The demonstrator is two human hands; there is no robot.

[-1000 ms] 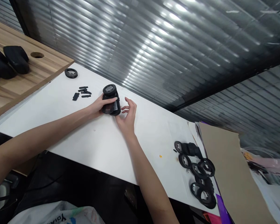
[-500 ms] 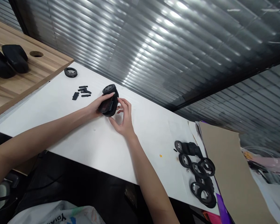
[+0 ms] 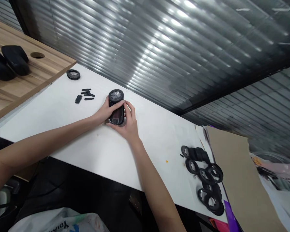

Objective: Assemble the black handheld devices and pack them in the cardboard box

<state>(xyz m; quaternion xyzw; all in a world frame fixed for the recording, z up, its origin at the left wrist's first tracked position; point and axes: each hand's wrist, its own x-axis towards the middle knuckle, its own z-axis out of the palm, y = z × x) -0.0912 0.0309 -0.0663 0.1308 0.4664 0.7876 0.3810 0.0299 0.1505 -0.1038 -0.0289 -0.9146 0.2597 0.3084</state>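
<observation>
A black fabric shaver (image 3: pixel 116 113) with a round, silvery perforated head and a glossy dark front stands between my hands over the white table. My left hand (image 3: pixel 105 112) grips it from the left, thumb laid across the front just below the head. From the right and below, my right hand (image 3: pixel 129 125) holds it too, with the thumb along the lower end and fingertips near the upper right side. Its back and some of my fingers are hidden. Several small flat black pieces (image 3: pixel 86 94) lie left of the shaver, and a black ring (image 3: pixel 73 74) rests beyond them.
At the left, a wooden board (image 3: pixel 50 69) carries several black rounded bodies (image 3: pixel 15 59). Several black rings (image 3: pixel 205 174) are heaped on the right of the white table (image 3: pixel 159 135), beside a cardboard sheet (image 3: pixel 244 174). A corrugated metal wall (image 3: pixel 135 48) runs along the back.
The fabric shaver has turned from a tilted, sideways pose so its front and perforated head face me. My right hand has closed in on it, its thumb now along the bottom.
</observation>
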